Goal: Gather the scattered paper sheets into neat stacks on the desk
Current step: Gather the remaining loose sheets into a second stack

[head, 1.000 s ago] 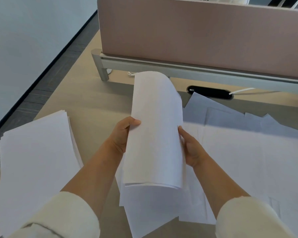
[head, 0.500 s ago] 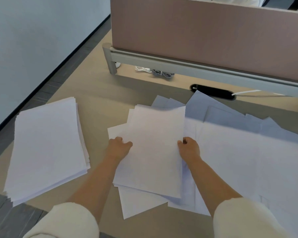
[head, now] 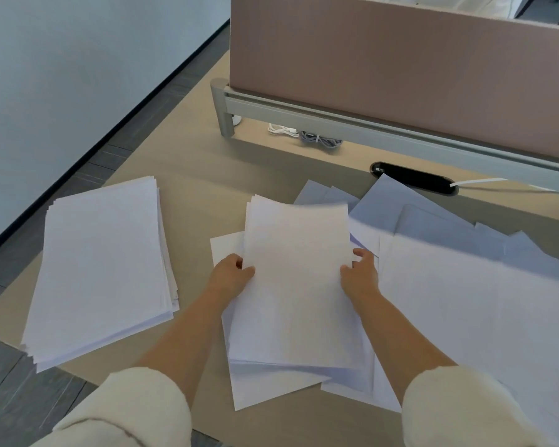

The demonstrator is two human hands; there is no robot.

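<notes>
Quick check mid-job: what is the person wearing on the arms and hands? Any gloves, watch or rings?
Both arms wear thick, soft cream-white sleeves, left sleeve and right sleeve, pushed up so the forearms are bare. The left hand and right hand are bare: no gloves, and no watch or bracelet shows at either wrist. No ring is visible on the fingers, though some are hidden by paper.

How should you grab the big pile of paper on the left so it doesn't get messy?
Take the big pile by its two long side edges, one hand on each, coming down from above. It lies flat on the desk with those edges bare, and its right edge is fanned, so squeezing inward probably squares it.
</notes>
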